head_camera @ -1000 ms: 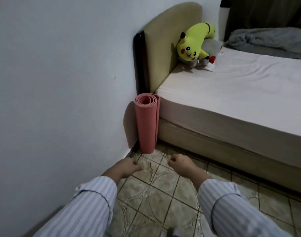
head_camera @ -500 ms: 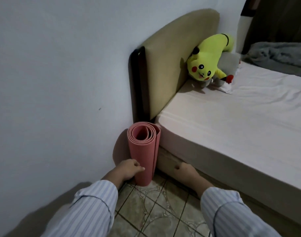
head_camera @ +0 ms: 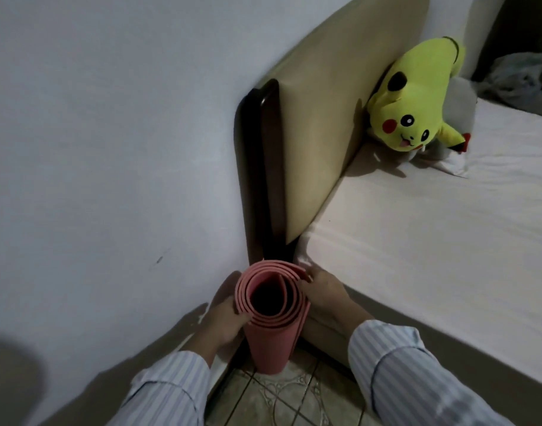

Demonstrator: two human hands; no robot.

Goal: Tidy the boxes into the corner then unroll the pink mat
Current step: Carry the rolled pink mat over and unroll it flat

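The rolled pink mat [head_camera: 271,342] stands upright on the tiled floor, in the gap between the white wall and the bed's corner. Its open spiral end faces up toward me. My left hand [head_camera: 225,322] wraps the roll's left side near the top, fingers curled around it. My right hand [head_camera: 320,292] presses the roll's right side, fingertips on the upper rim. Both arms wear striped sleeves. No boxes are in view.
A bed [head_camera: 432,241] with a white sheet fills the right side. Its beige headboard [head_camera: 322,124] with a dark frame stands against the wall [head_camera: 109,133]. A yellow plush toy [head_camera: 417,96] leans on the headboard. Patterned floor tiles [head_camera: 282,398] show below the mat.
I have come closer to the mat. Both hands rose from near the floor and took hold of the roll near its top, left hand on its left, right hand on its right.
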